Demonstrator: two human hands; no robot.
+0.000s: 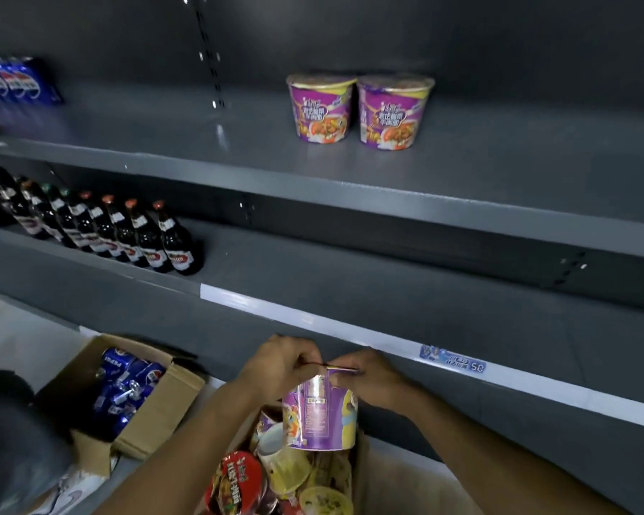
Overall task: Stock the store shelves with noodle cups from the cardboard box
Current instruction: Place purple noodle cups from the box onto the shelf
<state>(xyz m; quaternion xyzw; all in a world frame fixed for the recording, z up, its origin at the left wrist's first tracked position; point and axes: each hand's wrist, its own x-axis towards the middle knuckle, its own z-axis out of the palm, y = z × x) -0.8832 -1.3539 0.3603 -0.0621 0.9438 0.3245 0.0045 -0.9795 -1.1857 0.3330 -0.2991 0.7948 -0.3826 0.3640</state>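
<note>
A purple noodle cup [318,412] hangs upright above the cardboard box of noodle cups [361,462]. My left hand [277,364] and my right hand [374,379] both pinch its rim from either side. Inside the box lie several more cups, among them a red-lidded one [235,481] and yellow-lidded ones [326,501]. Two matching purple cups [322,107] [393,111] stand side by side on the upper grey shelf [350,187], right of centre.
A second cardboard box [157,407] with blue Pepsi cans sits on the floor to the left. Dark bottles [127,232] line the middle shelf's left part. Pepsi packs [12,81] stand at the upper shelf's far left. A white price strip [313,321] edges the middle shelf.
</note>
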